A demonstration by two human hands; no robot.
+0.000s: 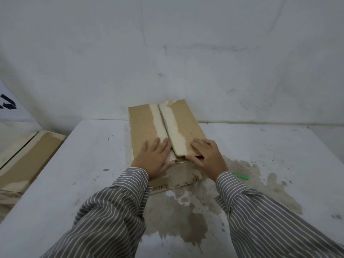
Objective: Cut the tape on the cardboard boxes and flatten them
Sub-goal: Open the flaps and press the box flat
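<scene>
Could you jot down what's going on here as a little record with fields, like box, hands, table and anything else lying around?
box: cardboard box on the table, top flaps parted along the middle seam, pale torn strips beside the seam
left hand: left hand lies flat on the left flap, fingers straight
right hand: right hand at the near end of the right flap, thumb under its edge, lifting it slightly
table: white table with a brown stain
tool: green object by the right sleeve, partly hidden
elsewhere: a second box to the left, off the table
</scene>
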